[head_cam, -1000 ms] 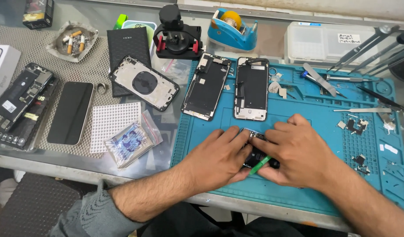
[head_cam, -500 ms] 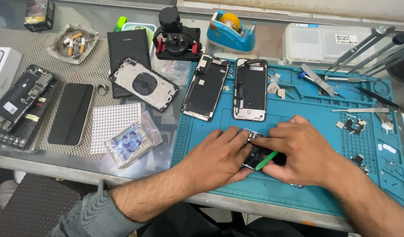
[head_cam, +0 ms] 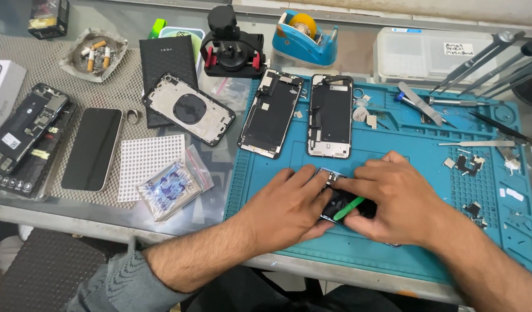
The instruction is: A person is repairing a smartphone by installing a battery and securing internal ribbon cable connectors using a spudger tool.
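**A:** Green plastic pry tool [head_cam: 349,208] sits pinched in the right hand [head_cam: 401,202], fingers closed on it, tip down on the opened dark phone body [head_cam: 338,197]. That phone lies flat on the blue silicone work mat [head_cam: 393,254], near its front edge, mostly hidden under both hands.

**B:** Left hand?

**A:** Left hand [head_cam: 286,208] is pressed on the phone's left side, fingers curled over the edge — bracing, not lifting. Can't tell if the thumb is under it.

**B:** How does it handle?

**A:** My read: light, stiff frame, but fragile inside — exposed board and thin flex parts at the top end. Smooth casing likely slips on bare fingers; the mat helps. Hold by the long side rails, keep off the open internals.

**B:** Neighbours?

**A:** Two stripped black phone screens [head_cam: 300,114] further back on the mat, well apart. Metal tweezers [head_cam: 471,143] to the right, untouched.
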